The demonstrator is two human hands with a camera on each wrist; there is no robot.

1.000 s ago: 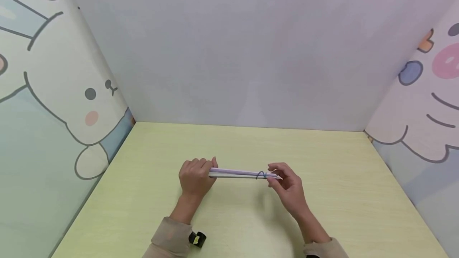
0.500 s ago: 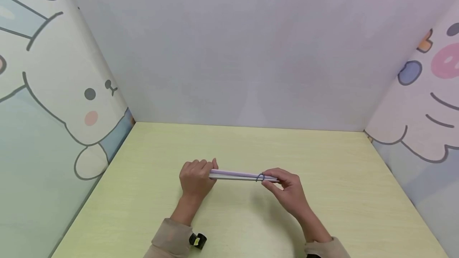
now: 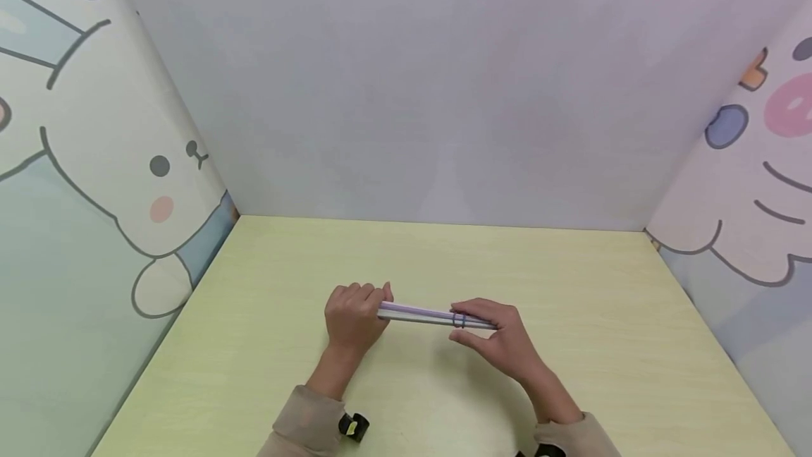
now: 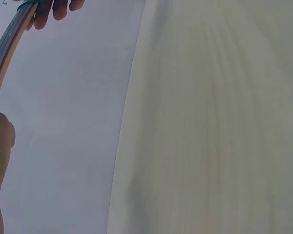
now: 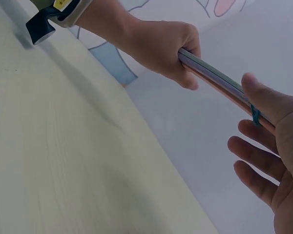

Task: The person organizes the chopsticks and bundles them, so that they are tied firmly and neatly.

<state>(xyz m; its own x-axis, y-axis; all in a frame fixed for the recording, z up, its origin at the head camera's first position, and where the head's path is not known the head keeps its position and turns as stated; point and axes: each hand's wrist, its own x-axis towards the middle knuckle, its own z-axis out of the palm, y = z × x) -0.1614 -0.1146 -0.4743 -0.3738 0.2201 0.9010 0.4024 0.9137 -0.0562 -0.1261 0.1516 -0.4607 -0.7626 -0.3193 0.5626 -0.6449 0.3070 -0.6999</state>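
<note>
My left hand point(image 3: 355, 319) grips one end of a bundle of slim sticks point(image 3: 415, 313), in pale purple, whitish and orange tones. They are held above the table, nearly level, and the ends inside the fist are hidden. Near the other end a thin blue-green rubber band point(image 5: 255, 114) loops round the bundle. Around that end my right hand point(image 3: 497, 337) is spread, thumb on one side and fingers on the other, with the stick ends running in toward the palm. In the right wrist view its fingers point(image 5: 256, 156) stand apart from the sticks.
Beneath both hands is a pale yellow wood-grain table point(image 3: 254, 344). A plain grey wall point(image 3: 406, 90) rises at its back edge, with cartoon-printed panels on the left and right. A black wrist strap point(image 3: 354, 427) juts from the left sleeve.
My right hand has gone from the stick tips to the band, pinched near it, then spread its thumb and fingers apart. The band now sits closer round the bundle. The left hand shifted slightly right.
</note>
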